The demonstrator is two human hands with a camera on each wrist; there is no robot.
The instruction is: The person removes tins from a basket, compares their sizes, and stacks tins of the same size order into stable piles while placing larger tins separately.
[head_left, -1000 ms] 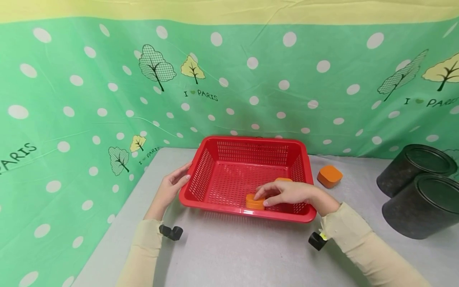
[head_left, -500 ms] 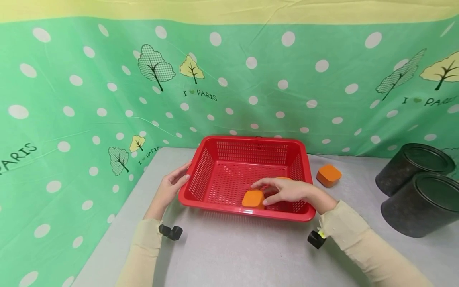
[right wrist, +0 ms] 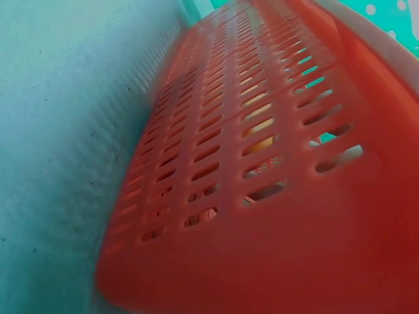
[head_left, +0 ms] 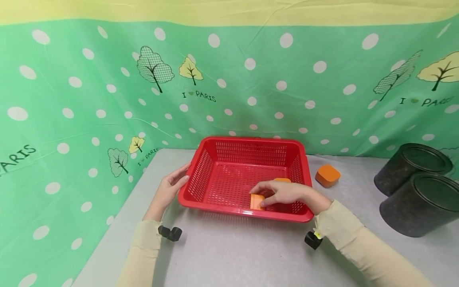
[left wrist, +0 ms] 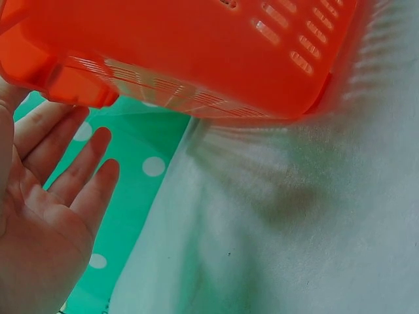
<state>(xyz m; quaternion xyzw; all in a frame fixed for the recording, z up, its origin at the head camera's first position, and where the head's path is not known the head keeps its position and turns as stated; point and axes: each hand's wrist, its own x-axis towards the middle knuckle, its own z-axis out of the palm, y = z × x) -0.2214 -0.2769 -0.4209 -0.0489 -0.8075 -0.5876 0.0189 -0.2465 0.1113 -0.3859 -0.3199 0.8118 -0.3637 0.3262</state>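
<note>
A red perforated plastic basket (head_left: 229,179) stands on the table. Against its left rim rests my left hand (head_left: 169,190), whose fingers lie fairly straight under the rim in the left wrist view (left wrist: 59,196). Inside, near the front wall, my right hand (head_left: 283,192) pinches a small orange rounded-square box (head_left: 256,202) between thumb and fingers. The box is turned so that a seam shows along its side. Behind that hand a second orange box (head_left: 282,180) is partly hidden in the basket. The right wrist view shows mostly the basket's slotted outer wall (right wrist: 222,150).
Right of the basket, a third orange box (head_left: 328,175) lies on the grey-covered table (head_left: 222,255). Two dark lidded cans (head_left: 412,167) stand farther right. A green dotted cloth (head_left: 251,79) hangs behind and along the left side.
Under the right hand, the orange box first tipped to show its broad top, then turned onto its side, closer to the palm. The left hand has stayed at the rim.
</note>
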